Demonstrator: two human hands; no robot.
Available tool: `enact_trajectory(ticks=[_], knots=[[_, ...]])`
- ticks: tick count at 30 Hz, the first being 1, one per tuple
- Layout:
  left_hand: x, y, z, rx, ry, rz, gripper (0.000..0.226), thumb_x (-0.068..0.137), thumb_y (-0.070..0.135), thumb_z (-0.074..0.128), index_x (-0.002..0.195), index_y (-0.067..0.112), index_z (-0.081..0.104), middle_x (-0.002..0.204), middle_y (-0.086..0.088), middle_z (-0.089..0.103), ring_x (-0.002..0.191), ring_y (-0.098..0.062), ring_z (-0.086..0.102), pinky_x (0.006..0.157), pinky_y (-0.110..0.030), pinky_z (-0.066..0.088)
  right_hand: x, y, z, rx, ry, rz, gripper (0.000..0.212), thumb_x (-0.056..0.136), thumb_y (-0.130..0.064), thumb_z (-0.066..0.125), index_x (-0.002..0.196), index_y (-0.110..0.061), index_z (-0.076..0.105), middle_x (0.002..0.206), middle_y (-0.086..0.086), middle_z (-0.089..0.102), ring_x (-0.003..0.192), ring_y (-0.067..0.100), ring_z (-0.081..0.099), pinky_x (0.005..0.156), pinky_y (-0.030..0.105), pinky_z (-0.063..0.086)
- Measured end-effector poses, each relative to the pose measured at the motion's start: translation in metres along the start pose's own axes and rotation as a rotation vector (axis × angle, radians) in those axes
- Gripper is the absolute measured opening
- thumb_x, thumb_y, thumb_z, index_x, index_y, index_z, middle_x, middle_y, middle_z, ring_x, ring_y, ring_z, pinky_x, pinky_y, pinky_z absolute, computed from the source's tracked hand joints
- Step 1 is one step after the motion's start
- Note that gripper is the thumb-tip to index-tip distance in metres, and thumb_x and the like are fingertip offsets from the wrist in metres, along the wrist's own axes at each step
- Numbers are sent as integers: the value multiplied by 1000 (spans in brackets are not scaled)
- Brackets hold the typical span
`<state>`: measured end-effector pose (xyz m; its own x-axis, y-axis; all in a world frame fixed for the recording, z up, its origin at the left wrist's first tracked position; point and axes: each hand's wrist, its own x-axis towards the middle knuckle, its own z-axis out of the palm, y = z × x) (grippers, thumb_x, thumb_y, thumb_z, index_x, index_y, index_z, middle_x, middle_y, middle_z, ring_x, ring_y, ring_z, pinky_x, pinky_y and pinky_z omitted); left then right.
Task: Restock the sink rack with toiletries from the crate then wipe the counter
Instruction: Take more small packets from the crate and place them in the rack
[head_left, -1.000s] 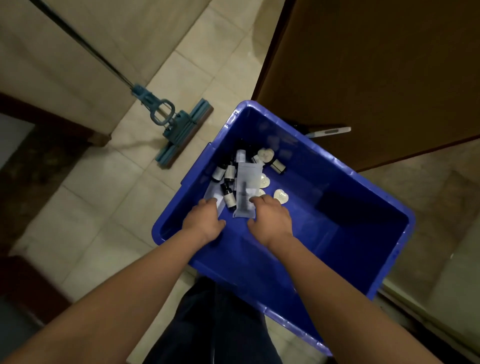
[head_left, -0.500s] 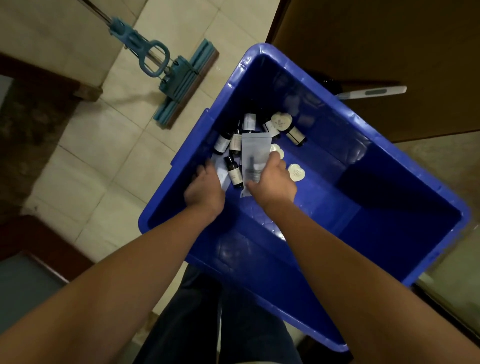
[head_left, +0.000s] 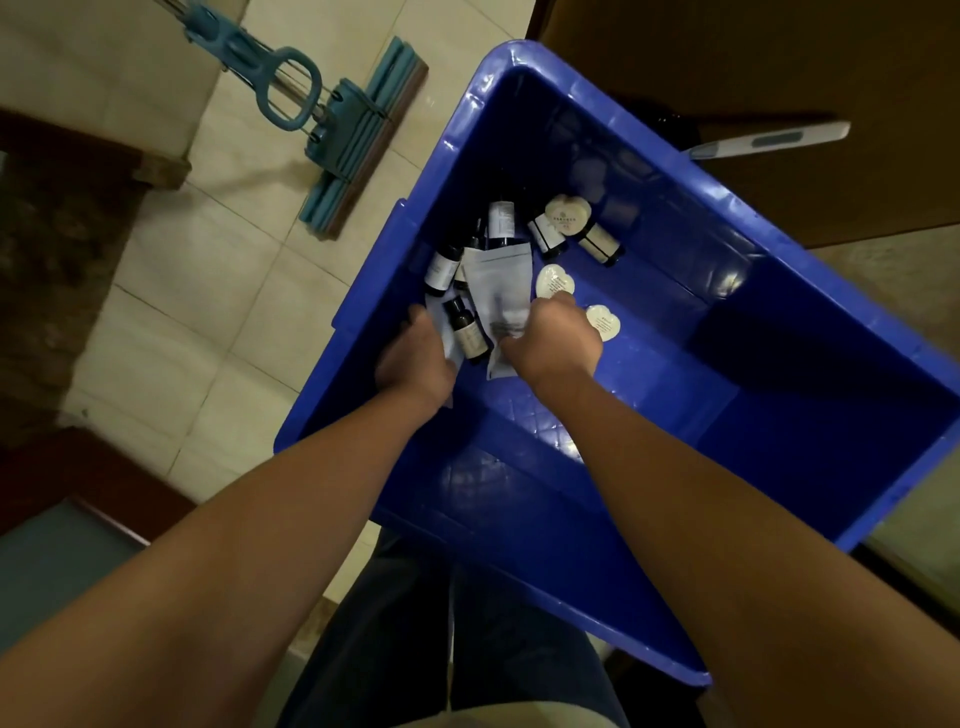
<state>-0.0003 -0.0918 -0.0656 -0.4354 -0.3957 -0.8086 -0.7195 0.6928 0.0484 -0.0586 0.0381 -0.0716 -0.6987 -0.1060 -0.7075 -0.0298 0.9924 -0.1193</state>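
Observation:
A blue plastic crate (head_left: 779, 291) stands on the floor in front of me. Several small dark bottles (head_left: 501, 221), heart-shaped white soaps (head_left: 567, 215) and pale sachets lie in its far-left corner. My right hand (head_left: 556, 338) grips the lower half of a grey flat pouch (head_left: 498, 286) that lies over the bottles. My left hand (head_left: 415, 358) curls round a pale sachet (head_left: 439, 325) at the crate's left wall. A small dark bottle (head_left: 465, 327) lies against that hand's thumb. The rest of the crate floor is bare.
A teal sponge mop (head_left: 343, 135) lies on the tiled floor left of the crate. Behind the crate stands a brown wooden panel with a white handle-like object (head_left: 769, 140) in front of it. Dark wooden edging runs along the left. My legs are directly below.
My right hand slid up onto the grey pouch and closed on it. My left hand curled round the pale sachet beside the small bottle. My head moved nearer the crate.

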Motion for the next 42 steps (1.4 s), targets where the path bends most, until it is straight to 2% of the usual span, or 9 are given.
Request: enact_trajectory(ticks=[6, 10, 13, 20, 24, 29, 31, 35, 42], knots=[[-2, 4, -11, -42, -74, 6, 35, 87, 30, 65, 112, 11, 50, 104, -11, 63, 80, -28, 56, 62, -33, 44, -7, 0, -6, 88, 5, 3, 42, 86, -50, 64, 99, -11, 64, 103, 8, 58, 91, 31, 59, 60, 31, 37], [-13, 4, -22, 24, -93, 57, 38, 92, 33, 56, 116, 4, 49, 111, -15, 61, 95, -33, 60, 66, -34, 43, -20, 7, -22, 181, -54, 4, 28, 83, -41, 61, 93, -15, 60, 90, 6, 62, 87, 28, 59, 61, 31, 44], [-24, 6, -33, 78, -127, 34, 44, 95, 34, 50, 122, 0, 44, 119, -18, 58, 104, -35, 59, 70, -35, 42, -32, 10, -34, 276, -138, 3, 20, 85, -37, 57, 93, -19, 53, 87, 2, 61, 84, 26, 57, 57, 29, 38], [-63, 10, -56, 118, -121, 75, 45, 98, 35, 47, 124, -1, 40, 98, -15, 54, 78, -29, 50, 54, -32, 36, -74, 14, -58, 470, -155, 49, 35, 89, -29, 55, 120, -14, 47, 98, 4, 60, 86, 28, 57, 65, 34, 45], [-88, 4, -67, 76, -88, 190, 43, 97, 31, 50, 125, 1, 39, 97, -13, 54, 77, -29, 51, 50, -32, 33, -111, 14, -63, 608, -69, 100, 53, 87, -27, 60, 135, -18, 37, 104, 5, 62, 89, 29, 61, 70, 37, 50], [-128, -5, -92, 17, -52, 373, 43, 97, 31, 52, 128, 4, 40, 119, -15, 57, 96, -33, 57, 69, -38, 43, -172, 11, -73, 744, 100, 157, 88, 90, -23, 58, 155, -35, 0, 113, 10, 65, 80, 30, 67, 70, 47, 59], [-140, -5, -101, 7, -33, 421, 41, 97, 32, 52, 127, 5, 40, 121, -16, 57, 102, -35, 57, 73, -39, 46, -188, 9, -79, 839, 114, 176, 85, 92, -20, 54, 153, -44, 0, 121, 10, 64, 73, 30, 70, 61, 46, 61], [-178, -5, -123, -44, 37, 557, 38, 97, 34, 51, 123, 7, 42, 120, -15, 57, 105, -35, 57, 80, -42, 49, -234, 3, -101, 913, 234, 169, 73, 95, -24, 50, 152, -47, 10, 108, 7, 67, 73, 25, 71, 59, 42, 62], [-243, 10, -162, -179, 78, 776, 33, 97, 30, 55, 123, 11, 48, 116, -7, 61, 101, -27, 61, 83, -44, 54, -304, 6, -143, 1026, 456, 142, 66, 97, -20, 47, 153, -37, 18, 121, 3, 63, 84, 23, 70, 62, 42, 62]])
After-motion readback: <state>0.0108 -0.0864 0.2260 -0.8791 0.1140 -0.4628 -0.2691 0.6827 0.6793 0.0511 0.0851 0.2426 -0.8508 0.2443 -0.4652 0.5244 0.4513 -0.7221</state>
